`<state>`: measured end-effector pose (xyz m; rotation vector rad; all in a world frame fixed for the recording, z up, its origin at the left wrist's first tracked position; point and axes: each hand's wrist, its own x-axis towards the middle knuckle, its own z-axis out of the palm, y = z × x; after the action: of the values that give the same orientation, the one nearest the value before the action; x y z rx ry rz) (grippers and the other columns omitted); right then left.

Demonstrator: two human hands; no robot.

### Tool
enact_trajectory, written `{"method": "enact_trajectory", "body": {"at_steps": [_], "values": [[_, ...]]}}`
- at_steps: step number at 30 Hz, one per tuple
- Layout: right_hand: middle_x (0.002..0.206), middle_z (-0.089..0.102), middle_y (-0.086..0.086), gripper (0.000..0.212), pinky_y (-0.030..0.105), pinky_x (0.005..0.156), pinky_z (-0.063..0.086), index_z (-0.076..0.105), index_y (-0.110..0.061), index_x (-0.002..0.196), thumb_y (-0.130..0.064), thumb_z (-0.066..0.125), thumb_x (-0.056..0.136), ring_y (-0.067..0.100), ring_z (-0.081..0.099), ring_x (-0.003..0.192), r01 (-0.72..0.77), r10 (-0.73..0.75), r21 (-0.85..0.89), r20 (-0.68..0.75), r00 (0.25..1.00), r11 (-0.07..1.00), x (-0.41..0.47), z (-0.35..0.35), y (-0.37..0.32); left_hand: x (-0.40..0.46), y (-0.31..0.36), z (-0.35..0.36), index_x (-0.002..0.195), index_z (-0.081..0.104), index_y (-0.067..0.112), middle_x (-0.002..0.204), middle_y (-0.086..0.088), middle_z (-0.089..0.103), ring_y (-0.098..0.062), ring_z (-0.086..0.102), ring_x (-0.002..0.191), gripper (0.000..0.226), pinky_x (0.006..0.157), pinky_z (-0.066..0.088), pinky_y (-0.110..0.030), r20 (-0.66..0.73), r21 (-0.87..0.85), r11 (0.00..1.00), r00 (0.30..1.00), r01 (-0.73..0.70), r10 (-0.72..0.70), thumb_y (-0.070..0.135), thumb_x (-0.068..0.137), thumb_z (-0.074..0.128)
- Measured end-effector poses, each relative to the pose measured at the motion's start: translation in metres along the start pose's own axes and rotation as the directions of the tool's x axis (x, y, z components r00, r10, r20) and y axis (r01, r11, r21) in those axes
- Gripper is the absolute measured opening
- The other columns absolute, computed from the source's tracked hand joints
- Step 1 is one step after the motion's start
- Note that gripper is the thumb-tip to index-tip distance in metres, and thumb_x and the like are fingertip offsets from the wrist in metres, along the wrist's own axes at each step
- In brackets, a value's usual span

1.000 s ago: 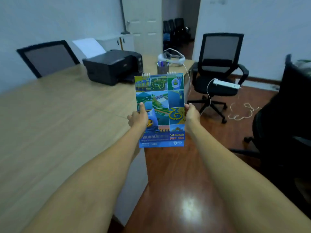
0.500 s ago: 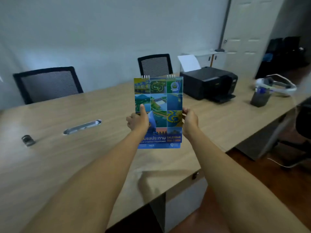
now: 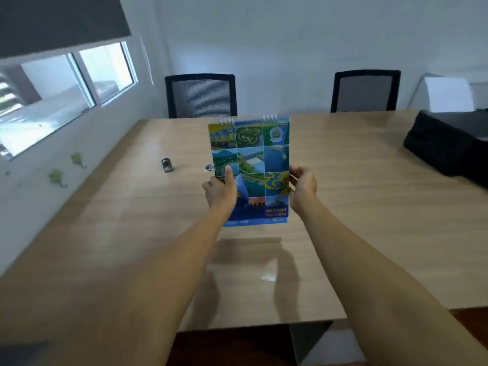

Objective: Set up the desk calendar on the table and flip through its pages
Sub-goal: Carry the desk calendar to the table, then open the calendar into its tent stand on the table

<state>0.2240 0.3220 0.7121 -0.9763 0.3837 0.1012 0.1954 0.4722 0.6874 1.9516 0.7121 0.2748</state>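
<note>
A spiral-bound desk calendar [image 3: 252, 159] with a blue cover of photo tiles is held upright in the air above the wooden table [image 3: 356, 207]. My left hand [image 3: 220, 190] grips its left edge, thumb on the cover. My right hand [image 3: 303, 186] holds the right edge, fingers behind it. The calendar's lower edge hangs above the tabletop, and its shadow falls on the wood below. Its stand is not visible from this side.
A black printer [image 3: 449, 149] sits at the table's right end. A small metal object [image 3: 167, 165] lies left of the calendar. Two black mesh chairs [image 3: 202, 95] [image 3: 365, 91] stand behind the far edge. A window [image 3: 60, 88] is on the left wall.
My view has swung left from the floor and doorway to the table. The calendar, held in both hands throughout, is now over the middle of the tabletop.
</note>
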Motion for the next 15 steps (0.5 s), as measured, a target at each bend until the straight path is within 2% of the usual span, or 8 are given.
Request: {"method": "enact_trajectory", "body": {"at_steps": [3, 6, 11, 15], "values": [[0.077, 0.059, -0.002, 0.031, 0.025, 0.05, 0.037, 0.057, -0.016, 0.074, -0.018, 0.035, 0.096, 0.012, 0.053, 0.067, -0.035, 0.035, -0.027, 0.015, 0.999, 0.999, 0.011, 0.005, 0.014, 0.001, -0.013, -0.005, 0.141, 0.029, -0.001, 0.149, -0.019, 0.022, -0.037, 0.042, 0.126, 0.075, 0.101, 0.035, -0.043, -0.016, -0.018, 0.999, 0.999, 0.038, -0.039, 0.058, 0.095, 0.023], [0.078, 0.059, -0.001, 0.03, 0.026, 0.053, 0.038, 0.057, -0.014, 0.075, -0.017, 0.035, 0.095, 0.013, 0.053, 0.069, -0.065, 0.066, -0.031, 0.028, 0.997, 0.997, 0.02, 0.004, 0.027, -0.002, -0.024, -0.005, 0.143, 0.027, -0.001, 0.151, -0.018, 0.019, -0.037, 0.042, 0.126, 0.075, 0.101, 0.035, -0.043, -0.03, -0.018, 0.997, 0.996, 0.08, -0.08, 0.057, 0.095, 0.022], [0.076, 0.058, -0.001, 0.031, 0.026, 0.052, 0.038, 0.057, -0.014, 0.073, -0.016, 0.035, 0.095, 0.013, 0.053, 0.067, -0.095, 0.096, -0.035, 0.019, 0.995, 0.995, 0.032, -0.007, 0.043, -0.007, -0.037, -0.001, 0.144, 0.026, -0.001, 0.152, -0.018, 0.018, -0.035, 0.04, 0.129, 0.073, 0.103, 0.033, -0.041, -0.022, -0.025, 0.992, 0.992, 0.124, -0.124, 0.055, 0.096, 0.019], [0.076, 0.059, -0.002, 0.031, 0.023, 0.047, 0.041, 0.057, -0.015, 0.075, -0.017, 0.035, 0.095, 0.012, 0.054, 0.067, -0.099, 0.101, -0.06, 0.017, 0.995, 0.993, 0.041, -0.016, 0.054, -0.01, -0.045, 0.0, 0.142, 0.03, 0.002, 0.15, -0.018, 0.021, -0.033, 0.04, 0.128, 0.069, 0.103, 0.032, -0.04, -0.004, -0.032, 0.994, 0.995, 0.101, -0.101, 0.053, 0.097, 0.017]]}}
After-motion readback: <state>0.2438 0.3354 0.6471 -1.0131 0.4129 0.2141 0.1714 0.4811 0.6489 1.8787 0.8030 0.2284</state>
